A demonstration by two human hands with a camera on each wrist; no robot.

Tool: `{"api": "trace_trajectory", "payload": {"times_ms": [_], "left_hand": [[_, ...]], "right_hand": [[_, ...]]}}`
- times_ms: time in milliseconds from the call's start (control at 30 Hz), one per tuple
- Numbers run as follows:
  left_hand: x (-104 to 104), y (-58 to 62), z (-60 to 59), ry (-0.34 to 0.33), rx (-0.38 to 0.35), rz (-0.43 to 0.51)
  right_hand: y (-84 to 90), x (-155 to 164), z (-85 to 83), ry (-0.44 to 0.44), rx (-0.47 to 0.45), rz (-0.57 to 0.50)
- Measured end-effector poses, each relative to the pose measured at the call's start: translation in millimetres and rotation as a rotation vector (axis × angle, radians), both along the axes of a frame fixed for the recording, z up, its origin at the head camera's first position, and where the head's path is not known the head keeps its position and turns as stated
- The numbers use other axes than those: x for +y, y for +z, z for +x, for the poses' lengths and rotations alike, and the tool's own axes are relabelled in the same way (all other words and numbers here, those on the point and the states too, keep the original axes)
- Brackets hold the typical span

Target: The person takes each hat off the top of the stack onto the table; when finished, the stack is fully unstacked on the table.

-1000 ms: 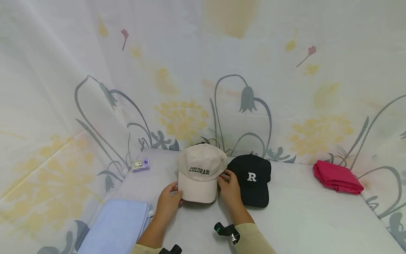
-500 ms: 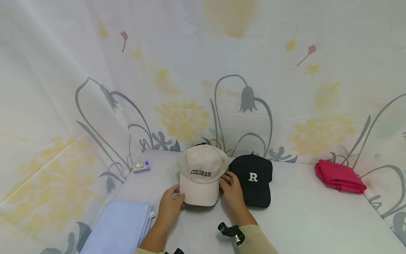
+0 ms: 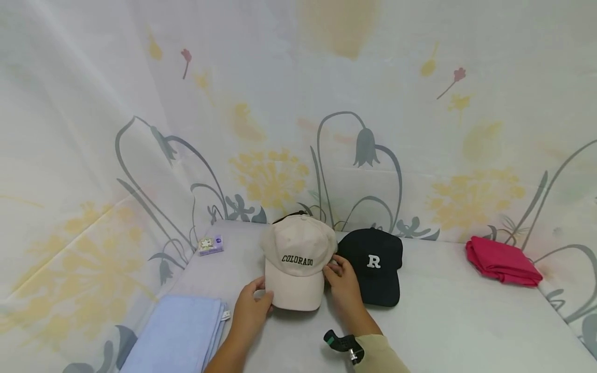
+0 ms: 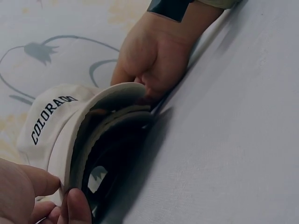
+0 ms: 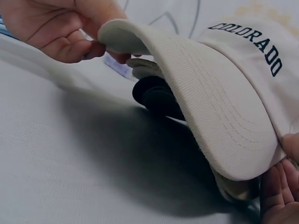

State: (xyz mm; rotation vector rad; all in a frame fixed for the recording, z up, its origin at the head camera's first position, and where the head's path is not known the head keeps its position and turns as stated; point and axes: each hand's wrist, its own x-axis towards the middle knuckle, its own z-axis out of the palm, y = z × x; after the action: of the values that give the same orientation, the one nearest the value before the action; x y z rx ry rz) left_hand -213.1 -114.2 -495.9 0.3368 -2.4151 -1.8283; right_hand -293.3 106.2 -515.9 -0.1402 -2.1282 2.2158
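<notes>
A cream baseball cap [image 3: 296, 290] lettered COLORADO stands in the middle of the bed-like surface, brim toward me. My left hand [image 3: 252, 312] pinches the left edge of its brim, thumb on the near side. On the opposite side, my right hand [image 3: 344, 287] grips the cap where brim meets crown. Both wrist views show more brims stacked beneath it, one light brim [image 5: 145, 67] and dark ones [image 5: 159, 97] under that. A black cap [image 3: 373, 282] with a white R sits just right of my right hand.
A folded light blue cloth [image 3: 172, 331] lies at the front left. Behind it is a small purple packet [image 3: 211, 245]. A folded red cloth [image 3: 503, 261] rests far right, and a flower-printed curtain [image 3: 280, 103] hangs behind everything.
The cream cap has come slightly toward me, its brim lower in the head view, with both hands keeping their hold. The whole view has shifted a little; the black cap stays put.
</notes>
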Motion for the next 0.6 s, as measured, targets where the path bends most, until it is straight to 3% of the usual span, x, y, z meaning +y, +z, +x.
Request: {"api": "trace_trajectory", "payload": {"times_ms": [333,600], "left_hand": [[1,-1.4,8.2,0.025,-0.005,-0.008],[6,2.2,14.6,0.006,0.009,-0.002]], "right_hand": [[-1.0,3,7.7,0.054,0.028,-0.030],[1.7,8,12.7,0.045,0.037,-0.064]]}}
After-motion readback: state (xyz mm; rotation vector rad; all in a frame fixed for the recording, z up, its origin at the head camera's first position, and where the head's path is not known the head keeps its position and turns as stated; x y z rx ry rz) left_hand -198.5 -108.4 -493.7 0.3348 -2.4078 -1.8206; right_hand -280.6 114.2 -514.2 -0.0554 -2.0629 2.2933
